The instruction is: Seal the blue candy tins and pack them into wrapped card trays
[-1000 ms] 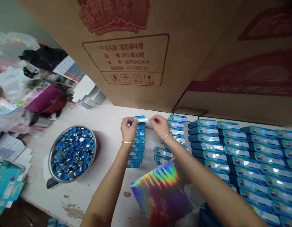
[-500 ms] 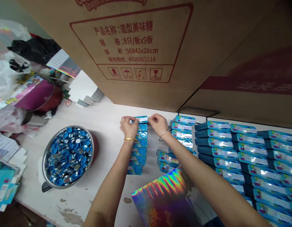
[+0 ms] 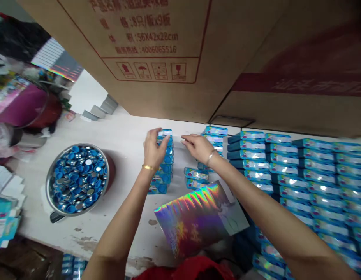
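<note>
Carton (image 3: 157, 93): stands behind the work.
Sheet (image 3: 189, 225): shiny, lies nearest the person.
Row (image 3: 159, 179): blue boxes, partly behind the left hand.
Left hand (image 3: 153, 149): thumb and fingers have parted, wide around the row's far end; contact unclear.
Right hand (image 3: 199, 147): beside the row, fingertips narrowed; cannot tell if anything is between them.
Strip (image 3: 164, 133): now lies on the far box (image 3: 171, 134), released by the left hand, so its placing looks done.
</note>
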`<state>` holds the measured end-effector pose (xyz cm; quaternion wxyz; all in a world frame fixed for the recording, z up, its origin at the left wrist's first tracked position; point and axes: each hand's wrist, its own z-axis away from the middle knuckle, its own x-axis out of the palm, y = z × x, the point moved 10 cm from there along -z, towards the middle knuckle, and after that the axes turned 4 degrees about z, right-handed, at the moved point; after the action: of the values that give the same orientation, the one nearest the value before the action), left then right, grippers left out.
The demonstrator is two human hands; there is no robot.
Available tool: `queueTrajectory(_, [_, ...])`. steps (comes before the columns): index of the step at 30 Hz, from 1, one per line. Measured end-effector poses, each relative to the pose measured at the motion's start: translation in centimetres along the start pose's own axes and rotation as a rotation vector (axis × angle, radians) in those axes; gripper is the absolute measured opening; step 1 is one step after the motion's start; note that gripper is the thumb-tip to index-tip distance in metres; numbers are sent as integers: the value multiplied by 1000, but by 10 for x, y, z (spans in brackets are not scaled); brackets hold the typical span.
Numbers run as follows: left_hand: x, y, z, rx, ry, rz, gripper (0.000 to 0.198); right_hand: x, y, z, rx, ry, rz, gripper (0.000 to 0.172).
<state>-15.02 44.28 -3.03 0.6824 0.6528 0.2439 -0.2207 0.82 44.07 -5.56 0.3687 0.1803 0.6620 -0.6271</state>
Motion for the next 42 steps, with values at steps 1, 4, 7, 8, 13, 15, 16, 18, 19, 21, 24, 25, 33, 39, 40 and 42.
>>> queueTrajectory(1, [15, 23, 20, 90, -137, 58, 29, -17, 2, 16, -10, 38, -66, 25])
queueTrajectory(4, [59, 67, 89, 243, -479, 33, 32, -56, 18, 72, 52, 98, -168, 29])
queueTrajectory(7, [90, 76, 133, 270, -587, -131, 26, -65, 41, 126, 164, 68, -194, 33])
queueTrajectory(8, [97, 75, 139, 256, -600, -148, 19, -60, 48, 141, 212, 31, -245, 35])
queueTrajectory(13, [106, 81, 135, 211, -553, -108, 15, -38, 66, 176, 412, -27, -581, 45])
queueTrajectory(15, [103, 92, 129, 257, -472, -171, 18, -40, 66, 175, 436, 20, -609, 44])
queueTrajectory(16, [102, 97, 127, 287, -430, -220, 17, -41, 65, 173, 435, 36, -610, 44])
queueTrajectory(18, [104, 107, 127, 355, -367, -318, 14, -44, 63, 169, 421, 59, -601, 44])
queueTrajectory(19, [106, 110, 128, 385, -340, -356, 14, -45, 63, 168, 417, 71, -597, 45])
queueTrajectory(21, [110, 115, 133, 436, -300, -400, 15, -47, 66, 167, 423, 99, -596, 45])
queueTrajectory(24, [114, 118, 145, 476, -282, -394, 16, -47, 74, 170, 455, 139, -600, 44])
queueTrajectory(25, [113, 120, 150, 475, -290, -369, 14, -46, 77, 170, 460, 144, -596, 44])
queueTrajectory(33, [60, 106, 150, -44, -172, 458, 14, -83, 64, 177, 297, 320, -133, 38])
queueTrajectory(39, [42, 58, 122, -407, 29, 870, 27, -80, 14, 162, 227, 327, -404, 41])
queueTrajectory(40, [40, 51, 119, -431, 46, 894, 27, -69, 10, 155, 252, 281, -467, 38])
queueTrajectory(42, [33, 38, 115, -464, 88, 921, 28, -48, 4, 139, 312, 213, -587, 35])
